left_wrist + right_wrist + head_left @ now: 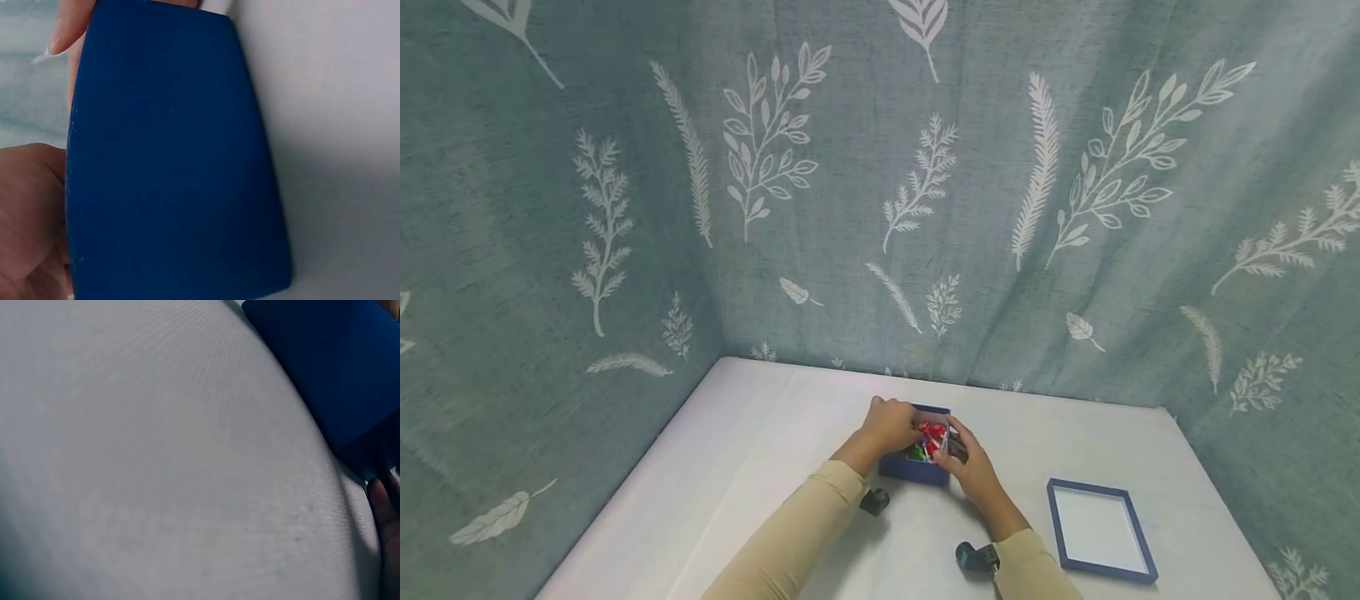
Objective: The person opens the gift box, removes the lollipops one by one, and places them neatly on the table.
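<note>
A small dark blue box (914, 468) stands on the white table (760, 450), filled with red, green and white items (931, 439) that are too small to name. My left hand (891, 423) curls over the box's left rim and side. My right hand (964, 457) holds the right side, fingers at the contents. In the left wrist view the box's blue wall (175, 156) fills the frame, with my palm (28, 212) against it and a fingertip (72, 25) over the top. The right wrist view catches a box corner (331, 362) and one fingertip (386, 512).
A blue lid (1099, 528) with a white inside lies face up at the right front of the table. Teal curtains with white leaf prints (880, 183) close off the back and both sides. Wrist cameras (874, 501) sit on both beige sleeves.
</note>
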